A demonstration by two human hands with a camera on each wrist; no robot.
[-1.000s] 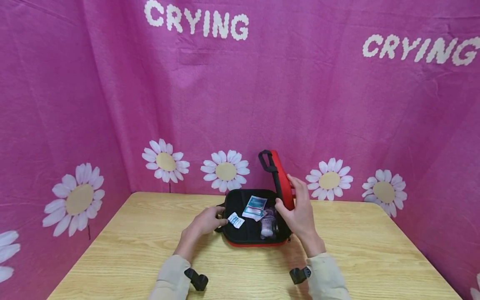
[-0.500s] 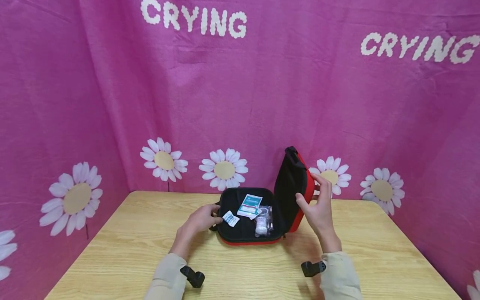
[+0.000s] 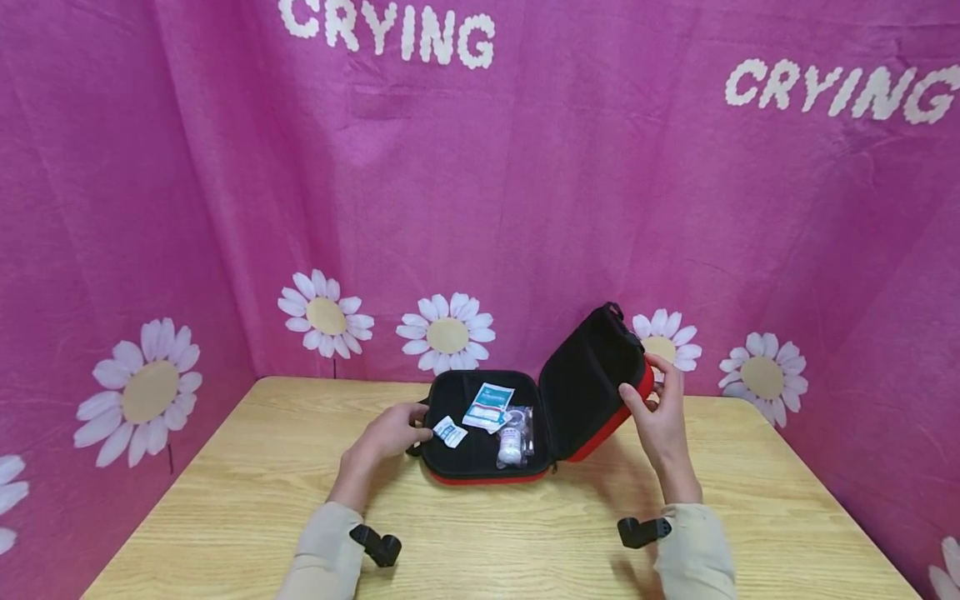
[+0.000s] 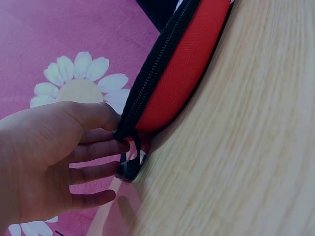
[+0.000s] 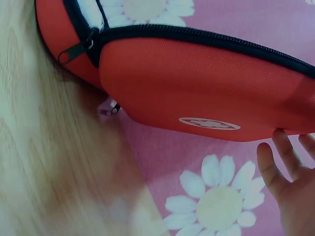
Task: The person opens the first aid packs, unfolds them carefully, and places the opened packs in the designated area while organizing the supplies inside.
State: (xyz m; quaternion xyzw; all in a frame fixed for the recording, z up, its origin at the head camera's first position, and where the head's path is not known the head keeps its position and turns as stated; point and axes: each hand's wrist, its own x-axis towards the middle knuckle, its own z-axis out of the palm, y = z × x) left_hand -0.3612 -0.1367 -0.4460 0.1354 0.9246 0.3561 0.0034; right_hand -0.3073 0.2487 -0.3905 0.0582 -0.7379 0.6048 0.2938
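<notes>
A red zip case (image 3: 487,480) with a black lining lies on the table, its lid (image 3: 588,379) tilted up and leaning right. Inside the base are a teal-and-white sachet (image 3: 489,405), a small white packet (image 3: 450,432) and a small white bottle (image 3: 511,447) in clear plastic. My left hand (image 3: 390,432) holds the base's left edge; the left wrist view has the thumb at the zipped rim and fingers by the black strap handle (image 4: 130,169). My right hand (image 3: 663,417) grips the lid's outer edge, thumb on the near side, fingertips against the red shell.
A pale wood-grain table (image 3: 450,542) carries the case. Close behind its far edge hangs a pink cloth (image 3: 600,208) with daisies and white lettering. Zip pulls (image 5: 74,51) hang at the case's hinge end.
My right hand has swung the lid from nearly upright over to the right, opening the case wider. The base has shifted slightly left in view, with my left hand staying at its edge.
</notes>
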